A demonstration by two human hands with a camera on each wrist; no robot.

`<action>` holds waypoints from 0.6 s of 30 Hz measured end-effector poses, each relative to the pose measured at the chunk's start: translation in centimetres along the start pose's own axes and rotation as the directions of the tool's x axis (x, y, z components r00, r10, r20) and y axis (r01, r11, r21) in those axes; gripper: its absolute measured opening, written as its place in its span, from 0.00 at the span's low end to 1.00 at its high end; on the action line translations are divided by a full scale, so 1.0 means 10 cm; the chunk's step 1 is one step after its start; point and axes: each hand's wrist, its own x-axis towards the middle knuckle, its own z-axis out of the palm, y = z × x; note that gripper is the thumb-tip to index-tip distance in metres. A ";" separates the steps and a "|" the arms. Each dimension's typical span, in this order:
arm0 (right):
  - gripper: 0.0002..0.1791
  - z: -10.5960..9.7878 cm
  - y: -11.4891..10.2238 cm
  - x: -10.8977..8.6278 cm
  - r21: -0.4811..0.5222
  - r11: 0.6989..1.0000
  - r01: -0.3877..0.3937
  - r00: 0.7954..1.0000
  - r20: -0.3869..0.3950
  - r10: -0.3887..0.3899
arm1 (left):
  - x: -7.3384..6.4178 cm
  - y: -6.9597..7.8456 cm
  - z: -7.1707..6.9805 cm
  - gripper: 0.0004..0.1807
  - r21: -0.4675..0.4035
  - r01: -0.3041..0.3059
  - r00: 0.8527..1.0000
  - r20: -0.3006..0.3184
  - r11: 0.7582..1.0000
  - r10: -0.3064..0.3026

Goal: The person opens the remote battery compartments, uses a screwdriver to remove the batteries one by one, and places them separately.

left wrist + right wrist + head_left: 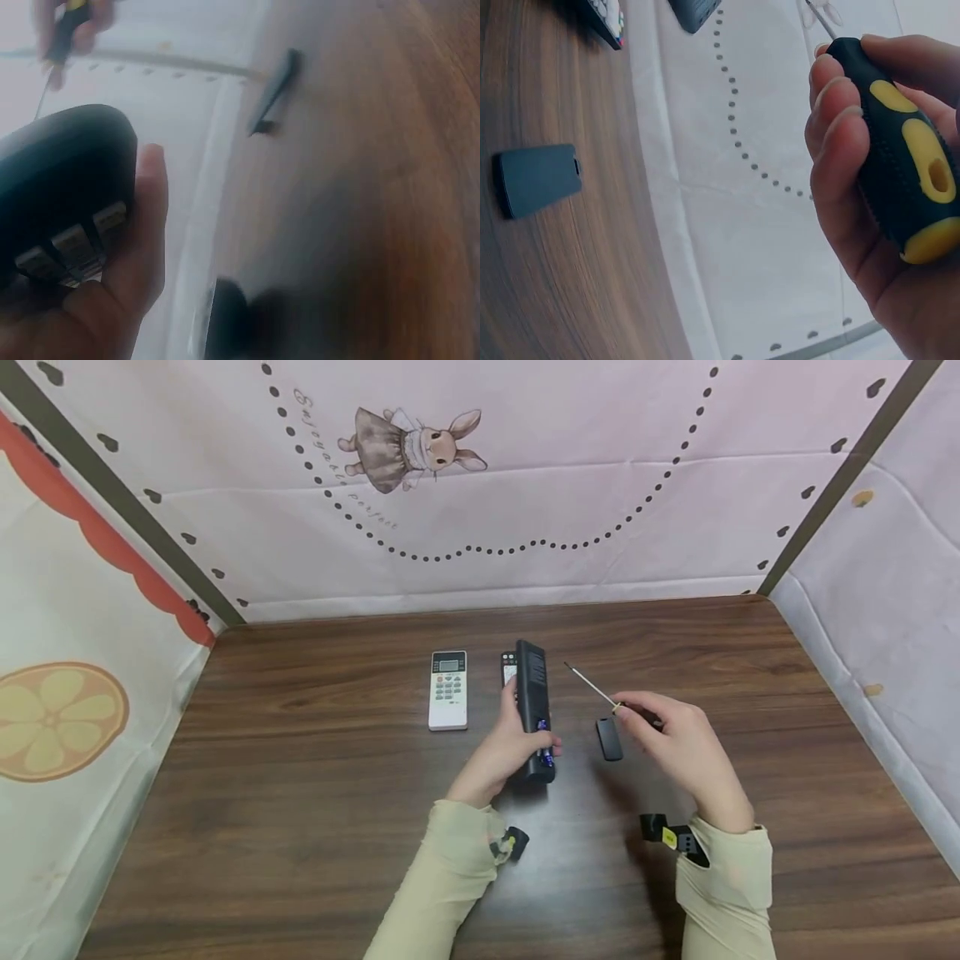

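In the head view my left hand grips a black remote control, raised on its side over the table. Blue batteries show at its near end, where the battery compartment lies uncovered, and my thumb reaches across beside them. My right hand holds a screwdriver, its thin shaft pointing up and left toward the remote, the tip apart from it. The right wrist view shows its black and yellow handle inside curled fingers. A black battery cover lies on the table between the hands.
A white remote control with a small screen lies left of my left hand. Partly hidden behind the raised remote is another dark remote with light buttons. The brown wooden table meets printed white cloth walls at its back and sides.
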 end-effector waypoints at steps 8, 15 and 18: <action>0.14 -0.12 0.09 -0.03 -0.013 0.999 -0.030 0.999 -0.042 0.029 | 0.24 -0.15 0.33 0.62 0.638 -0.033 0.992 -0.071 0.770 0.101; 0.14 -0.20 0.15 -0.06 0.006 0.998 -0.061 0.995 -0.084 0.061 | 0.32 -0.16 0.57 0.63 0.881 -0.008 0.991 -0.056 0.473 0.120; 0.14 -0.23 0.17 -0.06 0.028 0.998 -0.058 0.994 -0.089 0.060 | 0.37 -0.14 0.65 0.62 0.928 -0.016 0.989 -0.040 0.373 0.144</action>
